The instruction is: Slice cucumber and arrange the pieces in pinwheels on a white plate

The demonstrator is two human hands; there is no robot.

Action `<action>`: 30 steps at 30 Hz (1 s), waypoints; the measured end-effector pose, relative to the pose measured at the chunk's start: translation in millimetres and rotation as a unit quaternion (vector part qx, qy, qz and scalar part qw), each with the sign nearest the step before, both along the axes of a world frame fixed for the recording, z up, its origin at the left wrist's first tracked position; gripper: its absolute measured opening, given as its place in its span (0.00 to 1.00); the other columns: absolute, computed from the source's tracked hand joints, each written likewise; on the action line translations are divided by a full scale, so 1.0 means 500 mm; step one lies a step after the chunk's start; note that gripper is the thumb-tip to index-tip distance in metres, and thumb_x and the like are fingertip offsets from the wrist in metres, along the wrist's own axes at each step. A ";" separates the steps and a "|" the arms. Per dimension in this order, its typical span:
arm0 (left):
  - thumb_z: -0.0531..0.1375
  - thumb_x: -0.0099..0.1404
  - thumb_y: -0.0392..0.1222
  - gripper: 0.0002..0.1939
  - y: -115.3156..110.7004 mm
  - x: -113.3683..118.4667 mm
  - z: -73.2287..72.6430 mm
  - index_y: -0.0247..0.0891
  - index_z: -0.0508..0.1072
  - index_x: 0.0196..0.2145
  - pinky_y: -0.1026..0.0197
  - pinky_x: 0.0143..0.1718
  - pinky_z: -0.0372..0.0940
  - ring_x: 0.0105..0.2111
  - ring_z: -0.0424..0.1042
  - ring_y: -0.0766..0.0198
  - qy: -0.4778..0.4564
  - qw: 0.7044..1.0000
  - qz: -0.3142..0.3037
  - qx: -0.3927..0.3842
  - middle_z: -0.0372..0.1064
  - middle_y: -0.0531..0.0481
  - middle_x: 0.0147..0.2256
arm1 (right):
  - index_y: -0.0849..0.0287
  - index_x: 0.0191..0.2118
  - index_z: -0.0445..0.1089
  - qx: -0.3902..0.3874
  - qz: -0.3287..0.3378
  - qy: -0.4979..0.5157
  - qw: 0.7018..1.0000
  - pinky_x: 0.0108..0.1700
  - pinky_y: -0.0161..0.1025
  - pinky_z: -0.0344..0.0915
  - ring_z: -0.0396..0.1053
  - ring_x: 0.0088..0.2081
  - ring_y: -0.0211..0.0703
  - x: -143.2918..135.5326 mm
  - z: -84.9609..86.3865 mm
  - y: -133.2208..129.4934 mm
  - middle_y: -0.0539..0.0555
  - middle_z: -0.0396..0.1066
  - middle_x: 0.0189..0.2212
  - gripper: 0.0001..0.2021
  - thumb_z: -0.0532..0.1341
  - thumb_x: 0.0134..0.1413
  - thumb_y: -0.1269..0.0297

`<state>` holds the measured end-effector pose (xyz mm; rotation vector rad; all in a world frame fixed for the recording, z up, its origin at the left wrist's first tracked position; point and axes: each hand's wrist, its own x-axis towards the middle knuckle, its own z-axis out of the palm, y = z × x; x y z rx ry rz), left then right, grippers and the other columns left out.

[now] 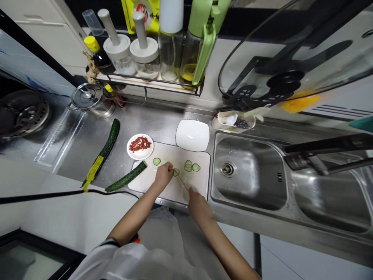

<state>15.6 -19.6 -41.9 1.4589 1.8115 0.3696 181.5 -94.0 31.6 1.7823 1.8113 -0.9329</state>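
My right hand (199, 204) is closed round the handle of a knife (183, 182), whose thin blade slants up and left over the white cutting board (201, 184). My left hand (163, 175) has its fingers drawn together above the board; whatever they grip is hidden. Beside its fingertips, at the tip of the blade, lies a thin cucumber slice (176, 172). Several more cucumber slices (188, 167) overlap to the right, and a single slice (156, 161) sits to the left. A cut piece of cucumber (126, 179) rests partly on the board's left edge.
A white plate of chopped red pieces (140, 156) and a white dish (192, 135) stand behind the board. A whole cucumber (109, 140) with a yellow tag (94, 169) lies left, near a steel pot (92, 102). Right is a sink (250, 182); above, a jar rack (151, 79).
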 end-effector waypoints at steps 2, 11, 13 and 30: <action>0.56 0.55 0.31 0.10 0.000 0.000 -0.002 0.39 0.73 0.35 0.66 0.35 0.60 0.31 0.71 0.67 -0.001 1.000 0.000 -0.001 0.73 0.52 0.29 | 0.64 0.54 0.62 -0.006 0.004 0.001 1.000 0.37 0.37 0.65 0.72 0.43 0.49 -0.002 0.001 0.002 0.65 0.73 0.39 0.23 0.43 0.55 0.81; 0.57 0.55 0.32 0.10 0.006 0.000 0.003 0.39 0.74 0.34 0.66 0.36 0.60 0.31 0.70 0.67 -0.006 1.000 -0.020 -0.017 0.73 0.52 0.30 | 0.64 0.55 0.61 -0.038 -0.008 -0.012 0.999 0.37 0.37 0.65 0.73 0.42 0.48 0.027 0.006 -0.033 0.63 0.73 0.40 0.26 0.43 0.52 0.83; 0.57 0.56 0.34 0.08 0.007 0.002 0.008 0.39 0.74 0.33 0.66 0.35 0.59 0.31 0.69 0.67 -0.002 0.999 -0.031 -0.021 0.73 0.52 0.29 | 0.64 0.54 0.62 -0.042 -0.012 -0.017 0.999 0.37 0.36 0.65 0.73 0.42 0.47 0.033 0.007 -0.044 0.63 0.74 0.40 0.26 0.43 0.52 0.83; 0.52 0.63 0.41 0.09 0.036 -0.094 0.070 0.41 0.73 0.35 0.64 0.32 0.56 0.33 0.69 0.62 0.194 0.981 -0.021 0.000 0.72 0.47 0.35 | 0.60 0.56 0.60 -0.055 -0.038 0.000 0.998 0.34 0.34 0.63 0.74 0.39 0.46 0.049 -0.013 -0.062 0.59 0.74 0.37 0.28 0.44 0.50 0.84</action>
